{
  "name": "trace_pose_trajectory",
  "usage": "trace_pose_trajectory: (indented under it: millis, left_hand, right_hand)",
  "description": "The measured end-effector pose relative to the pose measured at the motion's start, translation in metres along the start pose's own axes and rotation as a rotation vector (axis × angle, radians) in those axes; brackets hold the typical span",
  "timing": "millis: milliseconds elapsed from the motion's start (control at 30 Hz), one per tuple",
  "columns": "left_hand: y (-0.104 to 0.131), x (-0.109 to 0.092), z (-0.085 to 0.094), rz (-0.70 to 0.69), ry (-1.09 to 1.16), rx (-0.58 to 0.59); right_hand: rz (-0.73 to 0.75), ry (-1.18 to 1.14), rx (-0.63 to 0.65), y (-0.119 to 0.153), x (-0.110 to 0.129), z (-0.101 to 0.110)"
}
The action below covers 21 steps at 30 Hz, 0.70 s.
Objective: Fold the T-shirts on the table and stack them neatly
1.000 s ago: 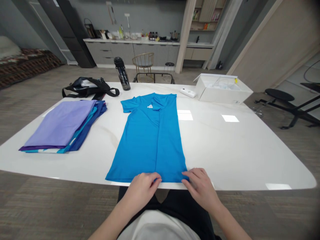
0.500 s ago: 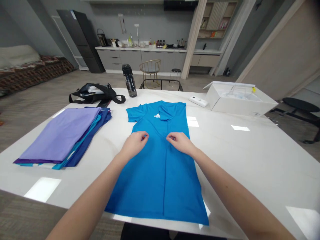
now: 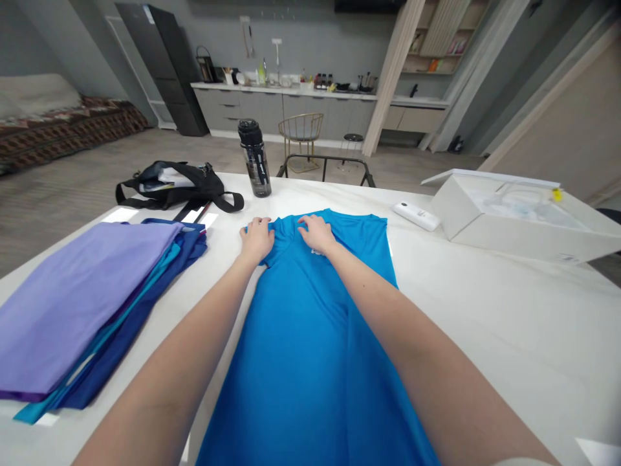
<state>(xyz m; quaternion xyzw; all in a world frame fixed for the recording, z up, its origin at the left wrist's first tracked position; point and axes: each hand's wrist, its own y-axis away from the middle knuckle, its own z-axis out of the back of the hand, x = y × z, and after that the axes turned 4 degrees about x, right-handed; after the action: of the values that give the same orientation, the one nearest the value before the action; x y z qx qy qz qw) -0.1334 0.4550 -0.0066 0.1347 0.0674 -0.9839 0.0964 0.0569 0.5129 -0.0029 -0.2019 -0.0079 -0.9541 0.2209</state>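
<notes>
A blue T-shirt [image 3: 301, 336] lies lengthwise before me, its collar end away from me and its right part folded inward. At the far left, my left hand [image 3: 257, 241] has its fingers curled on the short sleeve, which it partly covers. Just to the right, my right hand [image 3: 315, 233] pinches the fabric near the shoulder and collar with bent fingers. It sits over the small white chest logo, now mostly hidden. My fingertips are partly out of sight against the cloth.
Left of the shirt is a stack of folded garments with a lavender one [image 3: 97, 278] on top. Behind are a black bag [image 3: 184, 184] and a dark water bottle [image 3: 255, 158]. A white handheld device [image 3: 416, 216] and an open white box [image 3: 514, 226] stand right on the white table [image 3: 504, 323].
Both hands have moved forward from above the shirt's middle to its sleeve and shoulder, and now touch the cloth. The view has shifted closer to the table.
</notes>
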Motion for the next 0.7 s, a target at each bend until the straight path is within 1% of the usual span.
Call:
trace_pose_trajectory:
  millis: [67,133,233,367,467,533,600,633,667,700]
  left_hand:
    - [-0.011,0.009,-0.004,0.071,-0.019,-0.015]
    - [-0.018,0.019,-0.006,0.122,-0.049,0.003]
    - [-0.025,0.033,-0.004,0.136,-0.109,0.034]
    - [-0.033,0.045,0.006,0.169,-0.11,0.06]
    - [-0.035,0.043,0.024,0.193,0.061,0.089]
    - [-0.034,0.032,0.042,0.136,0.255,0.036]
    - [-0.03,0.008,0.063,0.038,0.478,-0.043]
    - [-0.027,-0.01,0.073,-0.009,0.604,-0.062]
    - [-0.024,-0.032,0.082,-0.039,0.737,-0.056]
    - [-0.02,-0.056,0.089,-0.073,0.861,-0.02]
  right_hand:
    - [-0.014,0.061,-0.005,-0.023,0.001,-0.004]
    - [-0.024,0.109,0.016,-0.042,0.001,-0.008]
    - [-0.014,0.15,0.067,-0.063,-0.003,-0.013]
    - [0.032,0.146,0.048,-0.075,-0.007,-0.019]
    - [0.034,0.097,0.032,-0.076,-0.011,-0.018]
    - [0.027,0.037,0.012,-0.075,-0.015,-0.012]
    - [0.041,-0.045,-0.032,-0.073,-0.021,-0.001]
    - [0.059,-0.092,-0.06,-0.072,-0.026,0.007]
    - [0.081,-0.141,-0.091,-0.069,-0.032,0.016]
    - [0.1,-0.195,-0.125,-0.066,-0.04,0.025]
